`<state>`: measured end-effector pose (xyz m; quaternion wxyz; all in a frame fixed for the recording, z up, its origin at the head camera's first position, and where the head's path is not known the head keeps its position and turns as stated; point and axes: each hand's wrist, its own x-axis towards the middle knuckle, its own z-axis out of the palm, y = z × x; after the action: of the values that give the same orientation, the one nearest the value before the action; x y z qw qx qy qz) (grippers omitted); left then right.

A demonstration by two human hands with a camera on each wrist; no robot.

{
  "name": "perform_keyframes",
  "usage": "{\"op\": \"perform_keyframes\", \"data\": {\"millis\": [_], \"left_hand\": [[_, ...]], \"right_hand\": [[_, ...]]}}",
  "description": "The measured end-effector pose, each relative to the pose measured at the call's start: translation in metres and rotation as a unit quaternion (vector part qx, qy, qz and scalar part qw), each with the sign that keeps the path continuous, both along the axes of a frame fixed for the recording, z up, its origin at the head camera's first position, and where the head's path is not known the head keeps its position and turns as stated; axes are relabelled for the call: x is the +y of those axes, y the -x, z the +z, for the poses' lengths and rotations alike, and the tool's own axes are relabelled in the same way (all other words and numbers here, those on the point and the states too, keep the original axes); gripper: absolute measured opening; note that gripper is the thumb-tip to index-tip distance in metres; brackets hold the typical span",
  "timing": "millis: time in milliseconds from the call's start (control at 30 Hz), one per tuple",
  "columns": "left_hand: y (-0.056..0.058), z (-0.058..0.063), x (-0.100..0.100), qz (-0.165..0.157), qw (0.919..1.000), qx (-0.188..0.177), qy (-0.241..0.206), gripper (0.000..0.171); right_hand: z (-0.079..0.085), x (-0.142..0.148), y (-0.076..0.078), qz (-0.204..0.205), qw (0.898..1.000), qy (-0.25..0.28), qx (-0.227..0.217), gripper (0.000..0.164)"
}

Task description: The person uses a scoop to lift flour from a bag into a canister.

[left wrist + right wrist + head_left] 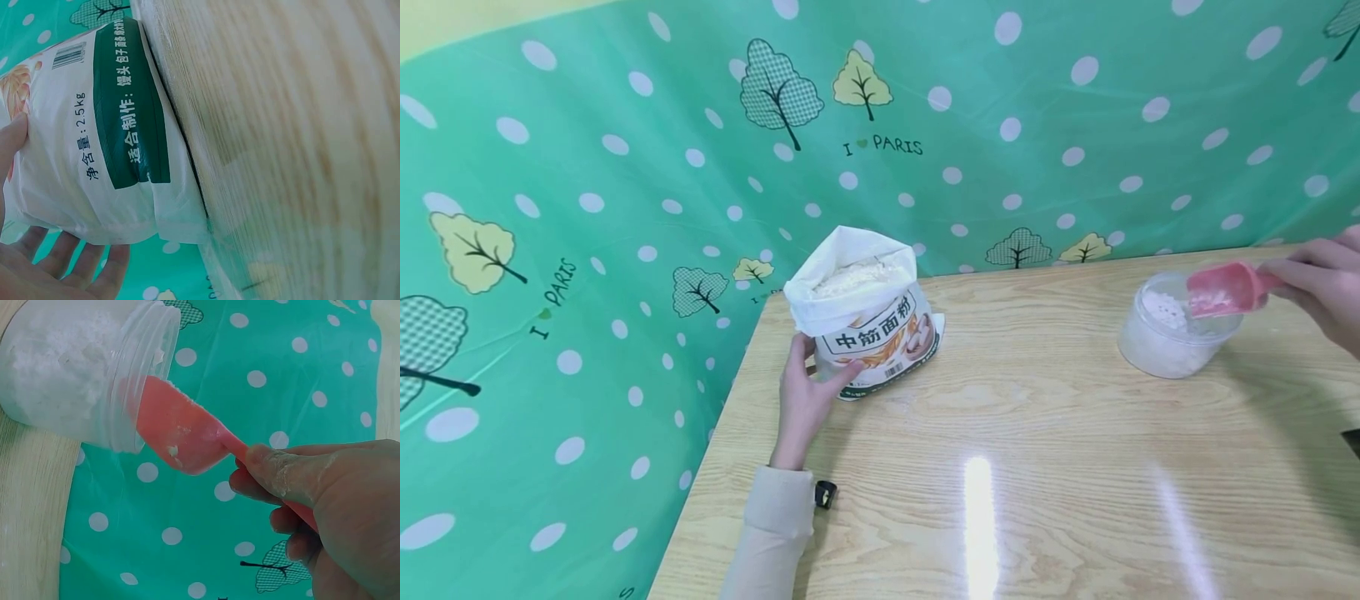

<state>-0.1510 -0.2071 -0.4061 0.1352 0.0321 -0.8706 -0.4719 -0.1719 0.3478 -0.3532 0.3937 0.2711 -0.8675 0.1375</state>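
My left hand (805, 387) holds the side of an open flour bag (880, 346), thumb on the printed front and fingers round the edge. In the left wrist view, the fingers (62, 256) are spread along the bag's side. White flour (861, 275) shows inside the folded-back mouth. At the right, my right hand (1326, 279) grips the handle of a pink scoop (1225, 289). The scoop's front reaches over the rim of a clear round jar (1157, 350) with white flour in it. In the right wrist view, some flour clings to the scoop (181, 428) and the thumb.
Bag and jar stand apart on a light wooden table (1015, 400), near its back edge. Behind and to the left hangs a green dotted cloth (970, 142). A small black object (825, 494) is beside the left cuff.
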Motion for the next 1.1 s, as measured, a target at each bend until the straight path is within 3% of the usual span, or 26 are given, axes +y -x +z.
{"op": "perform_keyframes", "data": {"millis": [167, 467, 633, 833, 1100], "left_hand": [[0.0, 0.0, 0.0, 0.001, 1.0, 0.002, 0.0, 0.083], [0.0, 0.0, 0.0, 0.004, 1.0, -0.001, -0.001, 0.081], [0.0, 0.0, 0.001, 0.008, 0.9999, -0.007, 0.0, 0.08], [-0.001, 0.0, 0.0, 0.01, 0.9999, -0.007, -0.001, 0.082], [-0.001, -0.001, -0.001, 0.005, 1.0, 0.001, -0.002, 0.081]], "right_hand": [[0.001, 0.003, -0.003, -0.034, 0.999, -0.006, -0.018, 0.093], [0.004, 0.005, -0.003, -0.001, 0.998, 0.055, 0.016, 0.084], [0.011, -0.001, -0.004, 0.007, 0.998, 0.046, 0.035, 0.082], [0.028, -0.019, -0.009, -0.034, 0.999, 0.014, -0.002, 0.087], [0.045, -0.04, -0.012, -0.049, 0.998, 0.004, -0.044, 0.081]]}}
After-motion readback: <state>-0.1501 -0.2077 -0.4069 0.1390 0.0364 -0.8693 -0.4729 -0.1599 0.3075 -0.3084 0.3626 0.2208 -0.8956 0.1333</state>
